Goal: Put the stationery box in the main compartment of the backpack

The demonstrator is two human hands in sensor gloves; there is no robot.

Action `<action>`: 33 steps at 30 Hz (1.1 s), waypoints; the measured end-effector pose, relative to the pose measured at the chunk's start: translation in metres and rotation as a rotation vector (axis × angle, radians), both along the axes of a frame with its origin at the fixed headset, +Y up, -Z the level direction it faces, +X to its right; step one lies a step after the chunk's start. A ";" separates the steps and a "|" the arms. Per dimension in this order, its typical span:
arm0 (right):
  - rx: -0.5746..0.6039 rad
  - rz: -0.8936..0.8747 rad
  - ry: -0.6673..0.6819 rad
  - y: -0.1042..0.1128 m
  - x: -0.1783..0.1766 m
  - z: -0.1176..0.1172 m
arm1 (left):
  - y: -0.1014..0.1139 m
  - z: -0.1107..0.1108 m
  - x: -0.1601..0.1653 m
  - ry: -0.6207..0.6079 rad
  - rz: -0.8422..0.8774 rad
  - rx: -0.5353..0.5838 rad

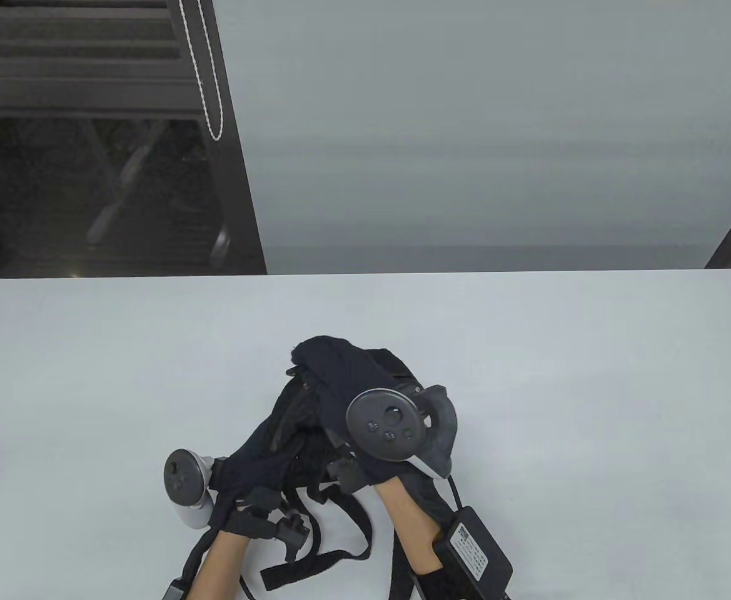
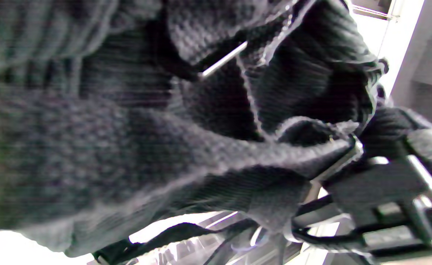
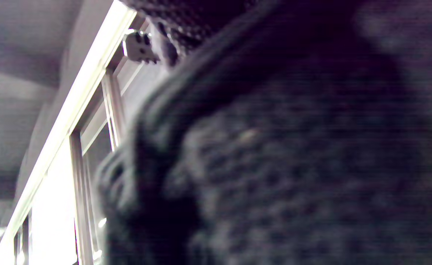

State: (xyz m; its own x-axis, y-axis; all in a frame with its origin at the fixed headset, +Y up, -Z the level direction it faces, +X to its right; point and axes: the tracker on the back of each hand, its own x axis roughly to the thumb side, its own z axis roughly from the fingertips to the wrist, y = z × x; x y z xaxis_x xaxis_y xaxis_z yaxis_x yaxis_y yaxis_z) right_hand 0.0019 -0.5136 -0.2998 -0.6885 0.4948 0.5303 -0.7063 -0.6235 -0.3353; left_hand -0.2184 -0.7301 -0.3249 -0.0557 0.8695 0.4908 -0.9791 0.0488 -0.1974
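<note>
A black backpack [image 1: 403, 374] lies in the middle of the white table [image 1: 90, 375], mostly covered by both hands. My left hand [image 1: 259, 459] rests on its left side, fingers pointing up over the dark mesh. My right hand [image 1: 334, 381] lies across its top, and the fingers blend into the black fabric. The left wrist view shows black mesh fabric [image 2: 90, 154], a metal zipper pull [image 2: 221, 60] and a strap buckle [image 2: 381, 184] close up. The right wrist view is filled with blurred black fabric [image 3: 293, 165]. No stationery box shows in any view.
Loose black straps [image 1: 315, 556] trail from the backpack towards the table's front edge. A black box on a cable [image 1: 473, 556] sits on my right forearm. A dark frame post [image 1: 234, 187] stands beyond the table's far edge.
</note>
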 end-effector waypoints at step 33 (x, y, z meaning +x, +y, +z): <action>-0.313 -0.331 -0.060 -0.149 0.129 -0.034 | 0.006 -0.002 -0.019 -0.107 0.217 -0.015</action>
State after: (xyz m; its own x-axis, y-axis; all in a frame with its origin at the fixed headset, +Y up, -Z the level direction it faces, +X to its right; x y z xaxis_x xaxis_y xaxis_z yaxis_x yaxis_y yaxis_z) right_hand 0.1312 -0.6624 -0.3338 -0.4911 0.8235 0.2842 -0.8698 -0.4451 -0.2131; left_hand -0.2376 -0.7246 -0.3272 -0.2934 0.8386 0.4590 -0.9397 -0.1646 -0.2998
